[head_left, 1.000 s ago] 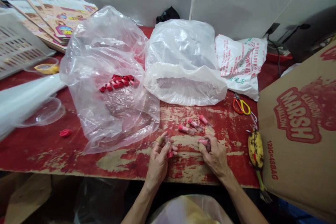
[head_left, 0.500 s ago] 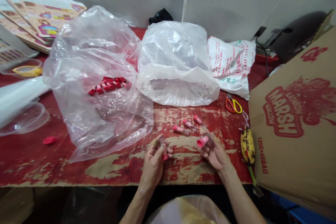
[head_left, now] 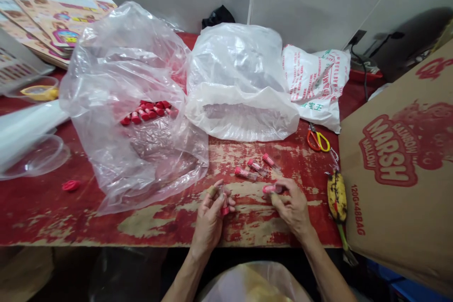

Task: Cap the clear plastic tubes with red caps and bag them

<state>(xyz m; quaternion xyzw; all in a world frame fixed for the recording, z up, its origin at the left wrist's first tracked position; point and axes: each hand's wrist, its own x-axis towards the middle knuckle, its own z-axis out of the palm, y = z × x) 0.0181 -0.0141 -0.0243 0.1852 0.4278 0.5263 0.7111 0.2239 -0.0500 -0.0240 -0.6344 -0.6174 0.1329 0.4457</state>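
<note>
My left hand [head_left: 210, 219] pinches a small transparent tube with a red end [head_left: 224, 204], held upright, and a beige bandage wraps one of its fingers. My right hand [head_left: 292, 208] grips a similar tube with a pink cap [head_left: 272, 189], which lies sideways in its fingertips. Just beyond my hands, several capped tubes [head_left: 257, 167] lie on the worn red tabletop [head_left: 170, 226]. A heap of red-capped tubes [head_left: 146, 111] sits inside a transparent plastic bag [head_left: 138, 151], to the left of my hands.
A second plastic bag [head_left: 240, 89] and a printed white sack [head_left: 316, 86] lie behind the tubes. Orange-yellow scissors [head_left: 317, 139], a spotted banana [head_left: 337, 197] and a large cardboard carton [head_left: 398, 160] stand to the right. A loose pink cap [head_left: 71, 185] lies at left.
My right hand has turned over from its palm-up position and closed its fingers around the pink-capped tube. My left hand keeps its tube. The whole view has shifted slightly.
</note>
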